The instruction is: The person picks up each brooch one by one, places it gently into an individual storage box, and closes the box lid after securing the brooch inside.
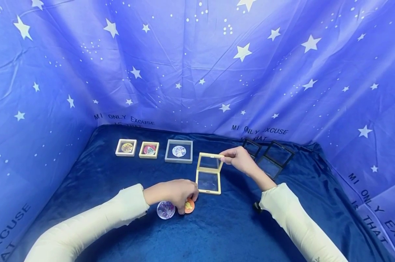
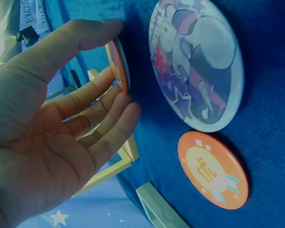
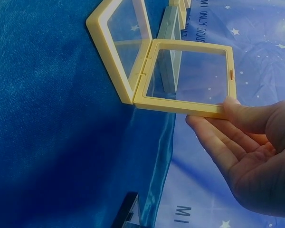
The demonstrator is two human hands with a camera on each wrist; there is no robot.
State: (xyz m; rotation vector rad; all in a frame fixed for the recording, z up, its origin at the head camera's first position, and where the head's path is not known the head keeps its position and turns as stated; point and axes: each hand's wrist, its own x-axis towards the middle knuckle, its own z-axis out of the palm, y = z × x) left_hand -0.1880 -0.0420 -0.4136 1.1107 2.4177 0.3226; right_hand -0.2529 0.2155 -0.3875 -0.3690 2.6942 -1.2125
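Observation:
My left hand (image 1: 181,192) pinches a small orange button badge (image 1: 189,206) on edge between thumb and fingers (image 2: 97,95). Beside it on the blue cloth lies a larger purple button badge (image 2: 199,66). Close to that one is a second orange badge (image 2: 213,170) with a ribbon design, hidden under the hand in the head view. A pale yellow hinged display frame (image 1: 208,170) with clear film stands unfolded in front of me. My right hand (image 1: 238,160) grips the outer corner of its raised half (image 3: 184,107) between thumb and fingers; the lower half lies on the cloth.
Toward the back left sit a white frame (image 1: 126,148), a cream frame (image 1: 148,150) and a grey frame (image 1: 179,151), each holding a round badge. Black frames (image 1: 272,160) stand unfolded behind my right forearm. Starry blue curtains (image 1: 191,65) enclose the blue-covered table.

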